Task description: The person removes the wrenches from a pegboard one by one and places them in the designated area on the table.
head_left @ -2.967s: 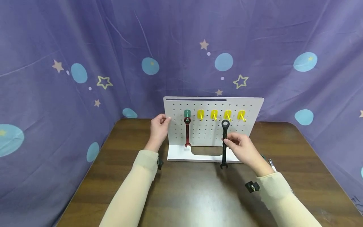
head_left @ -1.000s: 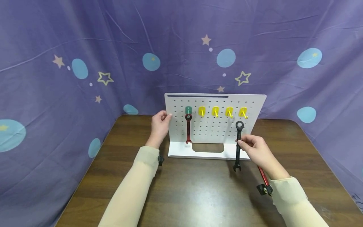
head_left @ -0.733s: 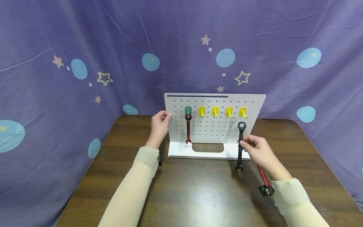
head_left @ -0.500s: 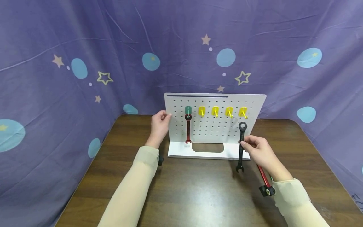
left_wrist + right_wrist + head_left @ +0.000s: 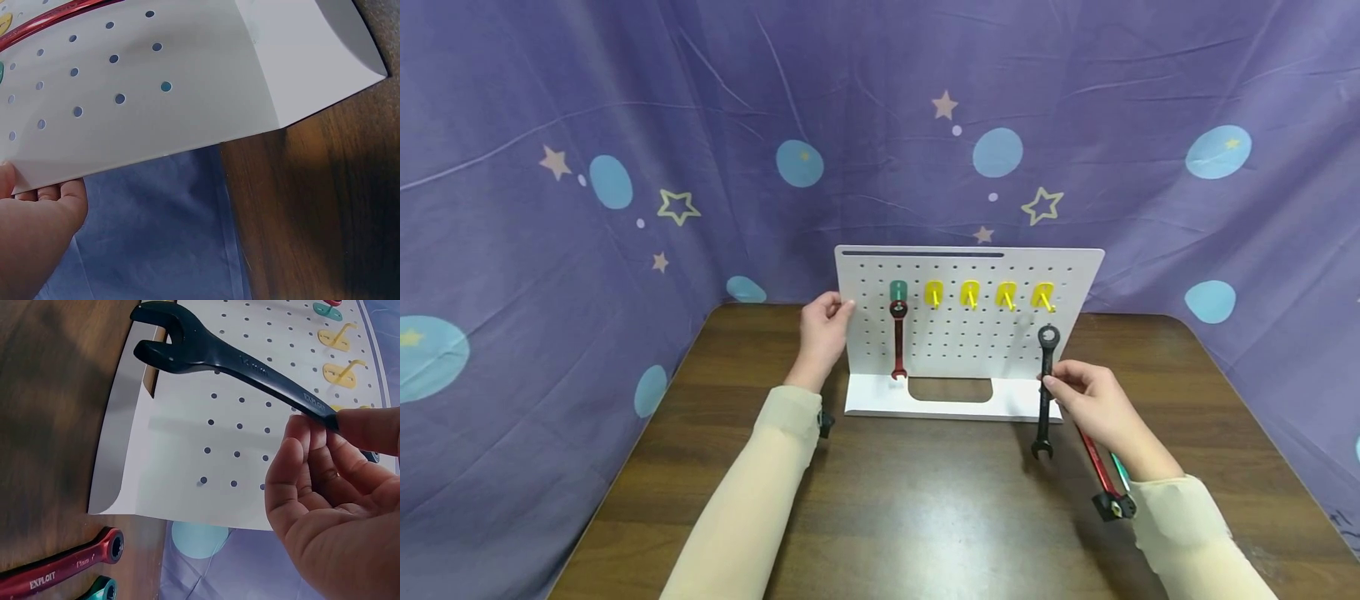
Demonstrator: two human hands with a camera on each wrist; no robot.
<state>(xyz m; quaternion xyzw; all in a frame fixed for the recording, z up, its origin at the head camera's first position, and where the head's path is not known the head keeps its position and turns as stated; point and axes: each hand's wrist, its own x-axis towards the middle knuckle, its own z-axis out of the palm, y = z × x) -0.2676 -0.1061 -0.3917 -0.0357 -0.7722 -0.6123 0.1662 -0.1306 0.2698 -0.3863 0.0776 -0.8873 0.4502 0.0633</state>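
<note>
My right hand (image 5: 1101,412) pinches a black combination wrench (image 5: 1044,417) around its middle, ring end up and open jaw down. The wrench is in front of the right part of a white pegboard (image 5: 955,337), below the rightmost yellow hook (image 5: 1042,296). In the right wrist view, thumb and fingers squeeze the wrench's shank (image 5: 269,378). My left hand (image 5: 822,337) grips the pegboard's left edge; the left wrist view has the thumb in front and fingers behind. A red wrench (image 5: 898,346) hangs by its ring from the green hook (image 5: 898,289).
Several yellow hooks line up to the right of the green one. On the table (image 5: 925,500), by my right wrist, lie another red wrench (image 5: 56,572) and a green wrench (image 5: 103,589). A purple curtain (image 5: 880,167) hangs behind the table.
My right hand has carried the black wrench rightward and slightly down along the pegboard's front. The red and green wrenches on the table show more from behind my right wrist. The left hand keeps its grip.
</note>
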